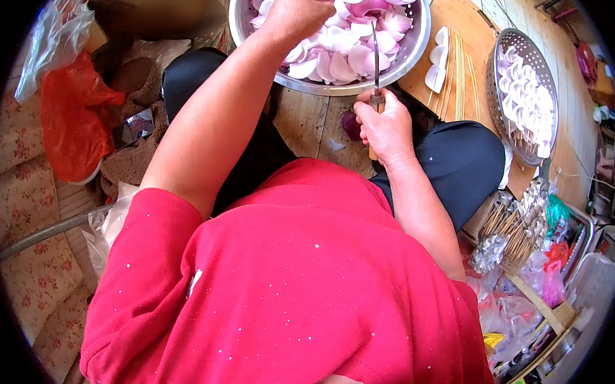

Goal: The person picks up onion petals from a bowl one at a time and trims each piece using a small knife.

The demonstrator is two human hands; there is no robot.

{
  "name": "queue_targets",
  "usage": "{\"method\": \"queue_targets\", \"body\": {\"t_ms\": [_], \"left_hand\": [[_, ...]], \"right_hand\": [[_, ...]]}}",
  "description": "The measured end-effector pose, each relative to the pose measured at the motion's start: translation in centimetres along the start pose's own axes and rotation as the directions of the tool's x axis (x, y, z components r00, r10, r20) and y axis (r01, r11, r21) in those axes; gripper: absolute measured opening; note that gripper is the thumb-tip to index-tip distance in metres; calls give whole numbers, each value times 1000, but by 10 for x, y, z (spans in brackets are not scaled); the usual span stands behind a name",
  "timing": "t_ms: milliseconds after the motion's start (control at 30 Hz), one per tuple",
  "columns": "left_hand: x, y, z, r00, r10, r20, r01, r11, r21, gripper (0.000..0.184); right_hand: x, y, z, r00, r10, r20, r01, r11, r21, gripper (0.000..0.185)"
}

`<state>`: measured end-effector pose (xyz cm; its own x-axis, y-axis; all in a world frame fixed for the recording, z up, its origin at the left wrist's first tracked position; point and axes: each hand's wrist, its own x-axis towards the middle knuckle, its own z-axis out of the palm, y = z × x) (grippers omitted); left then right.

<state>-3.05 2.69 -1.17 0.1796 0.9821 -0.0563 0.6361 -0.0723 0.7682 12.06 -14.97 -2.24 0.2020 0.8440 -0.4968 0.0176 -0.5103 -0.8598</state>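
My right hand (389, 125) is wrapped round the wooden handle of a knife (376, 62). Its narrow dark blade points up, away from my body, over the near rim of a metal bowl (330, 89). Cut pieces of purple and white onion (343, 63) fill this bowl, which has holes in its side. My left hand (303, 12) is over the bowl's far part, its fingers drawn together at the top edge of the view. What they hold, if anything, I cannot make out.
Right of the bowl, a wooden board (444, 11) bears thin bamboo skewers (459, 75) and a skewer of onion pieces (437, 59). A perforated metal basin (499, 108) holds more skewered onion. Plastic bags and bundled sticks lie lower right; a red bag (78, 119) is at left.
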Motion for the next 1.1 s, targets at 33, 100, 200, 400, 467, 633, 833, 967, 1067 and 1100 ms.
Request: {"method": "queue_targets", "body": {"t_ms": [33,100,200,400,467,633,833,967,1067,1100], "left_hand": [[9,-3,-1,999,-5,-42,5,1000,-8,32],[27,-2,-1,999,33,-36,-33,999,-11,35],[44,22,-22,968,-128,214,103,987,124,48],[61,-4,35,1000,17,-14,-13,963,269,47],[66,-6,43,1000,-10,23,3,967,255,50],[58,1,38,995,16,96,-40,967,250,45],[37,4,25,975,-168,145,202,943,-263,34],[4,12,18,943,-199,266,325,720,-613,38],[-15,16,12,937,-213,278,339,749,-569,30],[-18,12,12,943,-224,245,327,752,-572,28]], "right_hand": [[0,2,-1,1000,-1,0,1,1000,0,17],[2,7,-3,997,-68,-28,67,998,-17,17],[0,5,-7,999,-44,-7,44,999,18,16],[2,9,-12,996,-83,-38,82,996,-22,16],[1,7,-14,996,-77,-36,77,997,-14,16],[3,8,-13,997,-74,-31,73,997,-28,16],[3,7,-10,993,-119,-15,118,991,-62,16],[1,7,-6,991,-134,12,134,984,-114,17],[1,12,-2,974,-226,11,225,960,-168,19],[0,12,-2,966,-260,10,257,949,-181,20]]}}
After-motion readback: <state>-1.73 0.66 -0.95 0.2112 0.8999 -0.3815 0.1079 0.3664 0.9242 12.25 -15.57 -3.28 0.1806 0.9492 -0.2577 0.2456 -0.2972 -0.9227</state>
